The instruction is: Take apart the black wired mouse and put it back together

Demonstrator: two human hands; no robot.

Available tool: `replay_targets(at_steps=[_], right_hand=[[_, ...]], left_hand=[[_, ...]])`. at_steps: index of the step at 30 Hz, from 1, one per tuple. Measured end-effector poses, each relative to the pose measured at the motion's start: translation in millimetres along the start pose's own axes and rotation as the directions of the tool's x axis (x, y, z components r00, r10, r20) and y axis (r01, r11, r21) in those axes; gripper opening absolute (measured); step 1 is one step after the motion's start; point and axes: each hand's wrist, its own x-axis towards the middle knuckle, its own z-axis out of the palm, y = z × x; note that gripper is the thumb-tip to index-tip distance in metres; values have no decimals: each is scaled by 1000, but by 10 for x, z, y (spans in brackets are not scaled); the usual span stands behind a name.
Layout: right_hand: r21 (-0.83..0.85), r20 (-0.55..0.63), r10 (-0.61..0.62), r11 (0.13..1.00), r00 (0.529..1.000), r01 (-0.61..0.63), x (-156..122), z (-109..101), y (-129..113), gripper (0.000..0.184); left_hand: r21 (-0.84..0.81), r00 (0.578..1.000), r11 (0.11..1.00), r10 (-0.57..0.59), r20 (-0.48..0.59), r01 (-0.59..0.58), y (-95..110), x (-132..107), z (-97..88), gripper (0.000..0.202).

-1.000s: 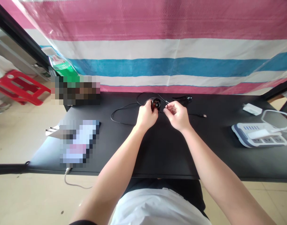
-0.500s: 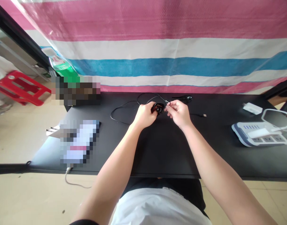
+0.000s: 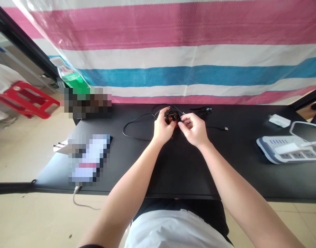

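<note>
A small black and orange webcam [image 3: 172,117] with a round lens is held over the middle of the black table. My left hand [image 3: 163,128] is closed around its left side, the thumb lying across its lower front. My right hand [image 3: 194,128] pinches at its right edge, with thumb and forefinger bent together. The exact spot under the right fingertips is hidden. A thin black cable [image 3: 124,131] loops over the table to the left and behind the webcam. Right of my right hand lies a USB plug [image 3: 226,128] on a black cord.
A power strip [image 3: 287,148] with a white ring-shaped device plugged in lies at right, near a white adapter [image 3: 279,121]. At left are a blurred-out phone [image 3: 90,158], a charger plug [image 3: 61,146] and a green-labelled bottle [image 3: 75,81]. A striped sheet [image 3: 173,75] hangs behind. A red stool [image 3: 28,100] stands beyond.
My right hand has closed in on the webcam's right edge, and the webcam has turned in my left hand. My left thumb now lies over its front. The view has shifted slightly.
</note>
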Motion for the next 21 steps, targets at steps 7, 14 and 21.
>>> replay_targets(at_steps=[7, 14, 21], right_hand=[[-104, 90, -100, 988, 991, 109, -4, 0, 41, 21], [-98, 177, -76, 991, 981, 95, -17, 34, 97, 34], [-89, 179, -13, 996, 984, 29, -12, 44, 124, 33]], left_hand=[[-85, 999, 995, -50, -20, 48, -17, -2, 65, 48], [-136, 984, 978, -170, -54, 161, 7, 4, 69, 49], [-133, 993, 984, -118, -11, 115, -25, -1, 100, 57]])
